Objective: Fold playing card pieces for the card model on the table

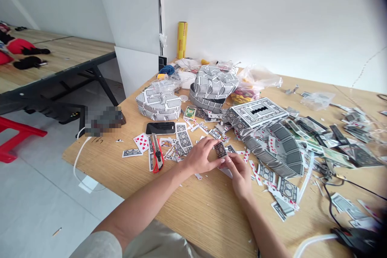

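Observation:
Between my hands, above the table's front part, is a small dark-backed playing card (pixel 220 150), which looks folded or cut down. My left hand (pixel 201 155) pinches its left side with thumb and fingertips. From the right, the thumb and fingers of my right hand (pixel 240 172) close on its lower edge. A utility knife (pixel 157 155) with a red frame lies left of my hands, on loose playing cards (pixel 141 142). Just behind it rests a black phone (pixel 160 128). To the right stands an open box woven from cards (pixel 287 151), its patterned lid (pixel 258 113) leaning on the rim.
A woven heart-like box (pixel 159 105) and another lidded box (pixel 211 86) stand at the back, near a yellow roll (pixel 182 40) and plastic bags (pixel 256 78). Card scraps (pixel 284 195) and a cable (pixel 331 205) spread over the right. A red stool (pixel 18 135) is on the floor.

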A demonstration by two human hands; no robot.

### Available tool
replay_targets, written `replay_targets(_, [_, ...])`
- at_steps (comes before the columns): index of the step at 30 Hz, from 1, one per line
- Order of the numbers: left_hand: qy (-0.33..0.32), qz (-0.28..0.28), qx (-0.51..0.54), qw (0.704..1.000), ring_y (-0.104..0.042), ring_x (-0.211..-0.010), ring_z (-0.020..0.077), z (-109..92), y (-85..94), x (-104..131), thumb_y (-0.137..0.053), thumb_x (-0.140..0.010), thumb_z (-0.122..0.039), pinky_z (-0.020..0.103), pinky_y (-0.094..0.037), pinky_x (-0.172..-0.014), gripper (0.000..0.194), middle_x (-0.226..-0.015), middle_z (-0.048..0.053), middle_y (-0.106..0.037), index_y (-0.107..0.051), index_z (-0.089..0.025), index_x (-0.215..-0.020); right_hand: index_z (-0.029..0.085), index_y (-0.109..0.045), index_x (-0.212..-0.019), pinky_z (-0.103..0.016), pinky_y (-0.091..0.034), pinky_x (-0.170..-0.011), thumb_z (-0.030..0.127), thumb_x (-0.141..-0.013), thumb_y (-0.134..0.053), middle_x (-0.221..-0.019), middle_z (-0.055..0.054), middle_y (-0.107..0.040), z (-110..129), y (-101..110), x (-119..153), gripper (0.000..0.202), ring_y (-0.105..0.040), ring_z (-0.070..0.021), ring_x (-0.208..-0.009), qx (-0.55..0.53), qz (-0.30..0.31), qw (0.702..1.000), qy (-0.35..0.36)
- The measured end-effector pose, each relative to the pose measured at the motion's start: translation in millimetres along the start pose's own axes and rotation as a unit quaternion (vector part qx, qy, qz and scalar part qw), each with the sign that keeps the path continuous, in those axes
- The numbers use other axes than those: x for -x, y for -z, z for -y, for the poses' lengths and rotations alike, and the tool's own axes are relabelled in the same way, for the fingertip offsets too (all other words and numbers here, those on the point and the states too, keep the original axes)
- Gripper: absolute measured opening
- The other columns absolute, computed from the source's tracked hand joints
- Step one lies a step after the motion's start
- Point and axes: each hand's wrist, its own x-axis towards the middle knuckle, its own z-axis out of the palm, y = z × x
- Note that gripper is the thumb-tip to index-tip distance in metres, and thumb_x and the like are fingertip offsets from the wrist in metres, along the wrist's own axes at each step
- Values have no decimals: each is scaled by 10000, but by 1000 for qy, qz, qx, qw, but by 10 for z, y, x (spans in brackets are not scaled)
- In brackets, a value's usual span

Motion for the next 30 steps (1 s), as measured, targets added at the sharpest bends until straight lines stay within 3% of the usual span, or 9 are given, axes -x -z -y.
replay_targets(7, [9,6,9,1000,-659,-1259,317,7,-24,5,-762,-948,-423,499,-592,-1059,584,-1329,141,-666,-509,-229,-1437,211,-719,-944,-333,-562,-689,635,-853,-807,-776,-26,-702,66,-24,1,442,-667,-198,-674,-9,1,1000,7])
replay_targets(14, [-33,4,6,999,-626,-1299,303,-13,-5,-18,-754,-961,-368,498,-557,-1112,529,-1351,135,-644,-528,-242,-1422,224,-706,-927,-324,-558,-673,619,-869,-792,-797,-15,-667,102,-52,11,409,-635,-192,-698,-23,3,1000,7])
replay_targets(20, [-18,12,5,1000,-640,-1285,308,-16,-20,-7,-734,-973,-365,488,-589,-1051,518,-1356,135,-646,-517,-254,-1431,235,-703,-958,-344,-568,-747,624,-903,-748,-867,-34,-692,91,-40,12,395,-658,-219,-798,-30,11,999,11])
replay_targets(30, [-10,39,11,999,-636,-1301,308,-6,-28,6,-715,-972,-342,472,-606,-1036,534,-1387,141,-634,-504,-254,-1455,236,-698,-977,-311,-559,-702,573,-871,-798,-874,-28,-692,92,-46,-1,367,-639,-196,-784,-42,-2,999,14])
